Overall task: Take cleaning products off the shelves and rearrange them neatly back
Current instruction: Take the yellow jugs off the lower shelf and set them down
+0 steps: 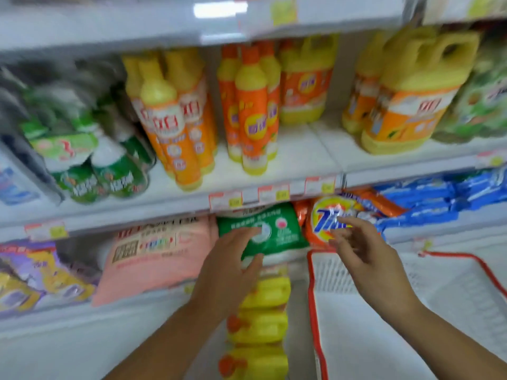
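A green detergent bag (282, 229) lies on the lower shelf between a pink bag (156, 250) and an orange Tide bag (322, 212). My left hand (233, 261) grips the green bag's front left corner, fingers on top and thumb underneath. My right hand (359, 248) hovers in front of the Tide bag with loosely spread fingers; whether they touch it is unclear. The view is blurred by motion.
The upper shelf holds green bottles (82, 165), tall orange-yellow bottles (175, 124), and yellow jugs (406, 100). Blue packs (439, 201) lie right of the Tide bag. Below my hands stand yellow bottles (260, 314) and a white basket with a red rim (311, 283).
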Available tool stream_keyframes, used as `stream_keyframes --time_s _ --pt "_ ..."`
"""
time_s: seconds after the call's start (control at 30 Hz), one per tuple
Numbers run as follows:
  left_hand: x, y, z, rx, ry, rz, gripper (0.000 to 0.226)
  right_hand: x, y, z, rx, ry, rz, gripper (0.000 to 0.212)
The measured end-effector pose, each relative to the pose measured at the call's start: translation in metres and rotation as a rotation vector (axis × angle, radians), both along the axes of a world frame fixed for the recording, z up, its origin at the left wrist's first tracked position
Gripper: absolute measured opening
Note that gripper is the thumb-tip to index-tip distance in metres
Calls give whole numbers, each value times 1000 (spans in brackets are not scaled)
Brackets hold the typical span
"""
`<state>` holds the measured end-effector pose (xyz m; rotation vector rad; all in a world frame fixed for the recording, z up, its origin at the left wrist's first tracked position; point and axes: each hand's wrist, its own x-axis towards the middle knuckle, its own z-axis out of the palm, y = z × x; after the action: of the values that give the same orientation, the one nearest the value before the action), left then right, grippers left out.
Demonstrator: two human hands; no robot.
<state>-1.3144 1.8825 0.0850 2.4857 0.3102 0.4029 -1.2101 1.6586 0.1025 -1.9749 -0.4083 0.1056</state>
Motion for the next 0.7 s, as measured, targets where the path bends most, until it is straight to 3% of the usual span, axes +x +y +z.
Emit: stream_keyframes --time_s 0.13,0.33,0.43,0.53,0.7 --pt "82 13 45 170 -137 43 52 65 6 39 19 -186 -36 31" --pt "163 19 34 358 -6 -207 62 170 51 54 -6 -245 -16 38" --pt "192 17 22 365 1 -205 65 222 77 48 -73 -237 -7 49" --pt "204 20 9 536 -95 -157 59 260 101 49 -101 -173 -10 64" --pt "209 21 -9 660 -232 -130 51 313 132 45 22 -103 -15 84"
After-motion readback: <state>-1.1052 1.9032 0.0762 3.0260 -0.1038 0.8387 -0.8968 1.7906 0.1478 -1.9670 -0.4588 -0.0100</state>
